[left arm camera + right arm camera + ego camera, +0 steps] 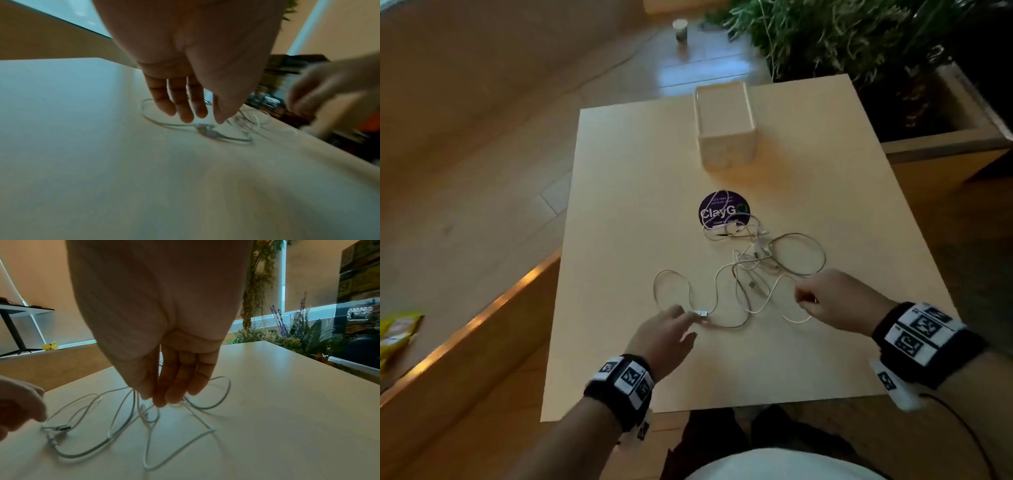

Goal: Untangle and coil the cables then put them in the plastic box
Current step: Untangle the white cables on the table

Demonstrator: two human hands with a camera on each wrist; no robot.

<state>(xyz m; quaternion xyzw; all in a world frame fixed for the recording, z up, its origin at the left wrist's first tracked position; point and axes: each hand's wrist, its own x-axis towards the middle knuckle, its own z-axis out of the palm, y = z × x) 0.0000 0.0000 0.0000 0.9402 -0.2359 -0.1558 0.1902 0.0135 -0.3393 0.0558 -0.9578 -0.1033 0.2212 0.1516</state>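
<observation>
A pale wooden worktop [619,240] stands in a dim room, with plants behind it. Nearest to the person, the left hand [664,334] has straight, relaxed fingers just above a silver plug [702,313]; it holds nothing yet, and whether a fingertip touches the plug I cannot tell. To its right, the right hand [825,299] has the fingers bunched downward on a strand at the edge of the white cables [753,270], probably pinching it, though the contact itself is hidden. The cables lie in a loose tangle just beyond and between both hands, and some loops reach over a round purple sticker [724,209] farther away. Well beyond the hands stands the plastic box [724,126], with no cable visible in it.

The step in hand seems to be freeing one cable. It is better to take the plug firmly and draw it out slowly, while the other hand keeps the heap loose, so knots do not tighten.
</observation>
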